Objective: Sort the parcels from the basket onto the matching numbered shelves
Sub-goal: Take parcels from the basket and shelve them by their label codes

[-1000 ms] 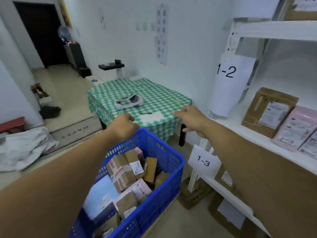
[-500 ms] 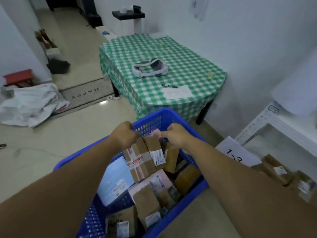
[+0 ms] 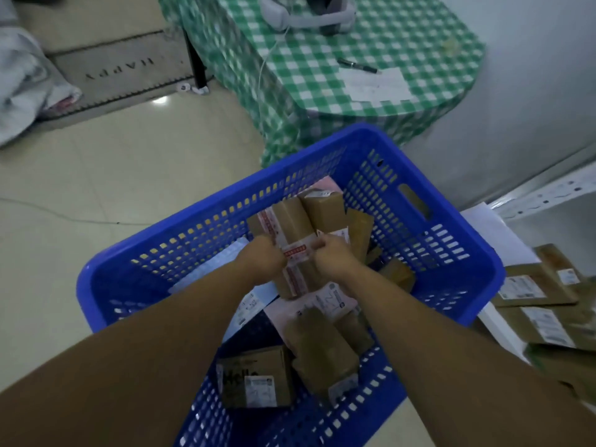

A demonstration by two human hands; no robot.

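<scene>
- worktop [image 3: 403, 33] under a green checked cloth, just beyond the basket.
- blue basket [image 3: 371, 137], crowded with brown and pink parcels.
- taped brown box [image 3: 290, 227], tilted among them in the middle of the basket.
- left hand [image 3: 266, 256] and right hand [image 3: 333, 256] grip its opposite sides, fingers curled onto it.

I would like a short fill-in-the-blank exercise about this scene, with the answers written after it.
The left hand and the right hand both grip a taped parcel inside the ____ basket.
Beyond the basket hangs a ____-and-white checked cloth.
On the cloth, a pen lies beside a sheet of ____.
Answers: blue; green; paper.
</scene>
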